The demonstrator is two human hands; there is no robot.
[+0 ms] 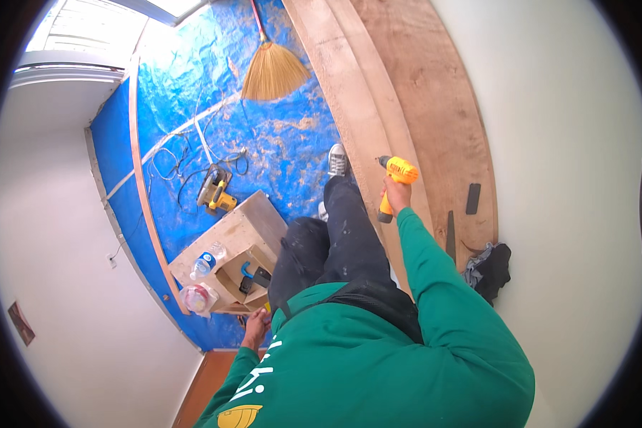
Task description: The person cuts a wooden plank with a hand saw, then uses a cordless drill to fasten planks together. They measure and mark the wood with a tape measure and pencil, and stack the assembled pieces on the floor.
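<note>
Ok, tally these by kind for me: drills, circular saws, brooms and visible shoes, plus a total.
Drill: 1, in the right hand
Circular saw: 1
Broom: 1
Shoes: 2, one mostly hidden
Total: 5

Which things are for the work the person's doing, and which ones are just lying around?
Probably for the work:
yellow drill, held in the right grip
long wooden boards, close to it
maybe the wooden box, near the left grip

Seemingly just lying about:
straw broom
power saw, on the blue sheet
water bottle
dark cloth
</note>
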